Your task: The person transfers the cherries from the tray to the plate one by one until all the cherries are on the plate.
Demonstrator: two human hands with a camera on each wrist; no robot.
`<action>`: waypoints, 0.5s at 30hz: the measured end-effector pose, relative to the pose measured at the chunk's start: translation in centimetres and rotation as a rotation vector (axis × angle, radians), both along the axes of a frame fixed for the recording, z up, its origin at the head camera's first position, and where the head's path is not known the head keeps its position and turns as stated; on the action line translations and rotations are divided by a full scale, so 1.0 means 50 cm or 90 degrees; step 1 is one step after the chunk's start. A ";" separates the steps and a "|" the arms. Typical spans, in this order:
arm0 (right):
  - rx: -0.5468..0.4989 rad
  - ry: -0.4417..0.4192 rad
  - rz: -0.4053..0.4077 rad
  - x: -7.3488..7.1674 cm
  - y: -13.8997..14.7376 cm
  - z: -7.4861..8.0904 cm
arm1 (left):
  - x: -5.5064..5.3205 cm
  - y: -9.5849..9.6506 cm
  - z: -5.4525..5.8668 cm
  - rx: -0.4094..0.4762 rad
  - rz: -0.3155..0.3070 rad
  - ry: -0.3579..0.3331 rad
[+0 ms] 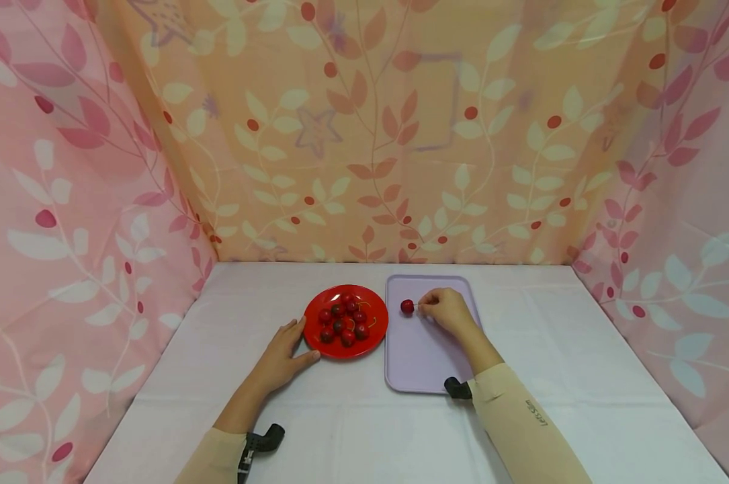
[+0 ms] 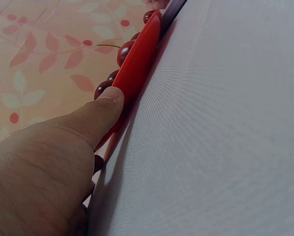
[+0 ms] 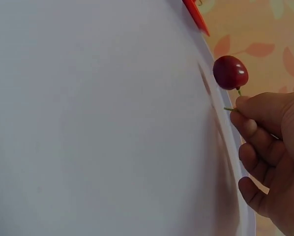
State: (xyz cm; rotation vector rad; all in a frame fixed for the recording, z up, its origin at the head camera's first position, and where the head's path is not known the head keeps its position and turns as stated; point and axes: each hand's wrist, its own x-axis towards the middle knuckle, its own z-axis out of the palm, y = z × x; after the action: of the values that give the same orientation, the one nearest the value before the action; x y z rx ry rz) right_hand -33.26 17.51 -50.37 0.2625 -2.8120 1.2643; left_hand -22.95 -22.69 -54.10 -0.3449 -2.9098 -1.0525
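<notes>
In the head view a red plate (image 1: 373, 339) full of dark red cherries (image 1: 347, 337) stands left of a lilac tray (image 1: 424, 363). My left hand (image 1: 282, 359) rests at the plate's left rim, thumb and fingers spread along the edge. The left wrist view shows its thumb (image 2: 105, 105) against the rim of the plate (image 2: 137, 64). Over the upper part of the tray, my right hand (image 1: 451, 310) pinches one cherry (image 1: 407, 307) by its stem. Close up in the right wrist view, that cherry (image 3: 230, 73) hangs off the thumb and index fingertips, its green stem poking out between them.
A white cloth (image 1: 539, 349) covers the table under plate and tray. Leaf-patterned curtains (image 1: 376, 134) enclose the back and both sides. Plate and tray stand side by side, their edges close together.
</notes>
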 end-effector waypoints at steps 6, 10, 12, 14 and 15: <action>-0.015 0.025 0.012 -0.002 -0.002 0.007 | 0.000 0.000 0.002 0.001 0.003 -0.001; -0.026 0.038 0.018 -0.003 -0.004 0.012 | 0.001 0.000 0.002 0.002 0.002 0.000; -0.028 0.040 0.020 -0.002 -0.005 0.015 | 0.000 -0.001 0.001 0.002 0.001 -0.002; -0.028 0.042 0.024 -0.002 -0.006 0.019 | 0.000 -0.002 -0.001 0.000 0.002 -0.006; -0.026 0.043 0.027 -0.003 -0.006 0.021 | -0.001 -0.003 -0.002 -0.003 0.002 -0.007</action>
State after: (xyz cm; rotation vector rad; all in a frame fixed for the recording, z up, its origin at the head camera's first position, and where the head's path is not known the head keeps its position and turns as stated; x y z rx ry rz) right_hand -33.40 17.21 -49.31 0.3577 -2.7360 1.2938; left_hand -22.98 -22.83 -54.21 -0.3343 -2.9222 -1.0515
